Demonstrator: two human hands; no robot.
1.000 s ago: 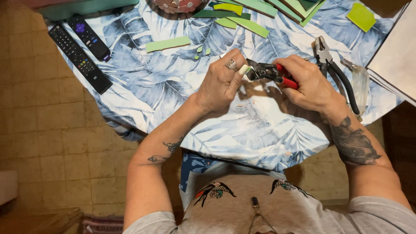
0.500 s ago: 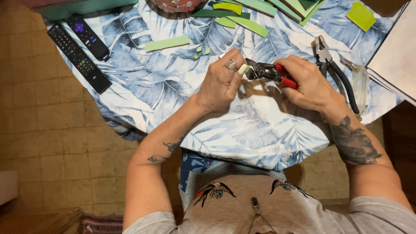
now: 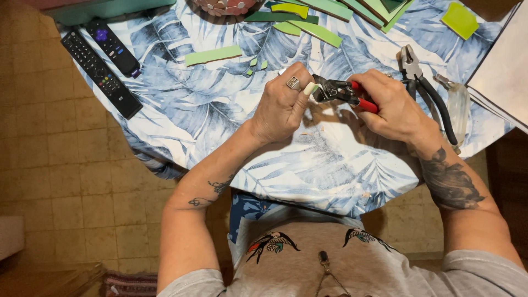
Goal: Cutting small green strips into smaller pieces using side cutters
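- Presently, the left hand (image 3: pixel 283 104) pinches a small pale green tile piece (image 3: pixel 309 88) between thumb and fingertips, above the middle of the leaf-print tablecloth (image 3: pixel 209 126).
- The right hand (image 3: pixel 393 107) is clenched around the red handles of the nippers (image 3: pixel 344 91); the dark jaws sit at the right edge of the tile piece. Whether they already bite it cannot be told.
- Keep the piece held flat and firmly, with the fingertips clear of the jaws.
- Set the jaws only partly over the edge, square to the intended break line; judged from the grip, a skewed bite would likely crack the piece unevenly.
- Squeeze the handles steadily, not abruptly, so the fragment does not shoot off.
- Work low over the cloth so chips drop onto it; small crumbs already lie near the hands.
- A second pair of pliers with black handles (image 3: pixel 426 91) lies just right of the right hand, apart from it.
- Green tile strips (image 3: pixel 212 55) and smaller offcuts lie on the far side of the table.
- Two black remote controls (image 3: pixel 102 66) rest at the far left, well apart from the work.
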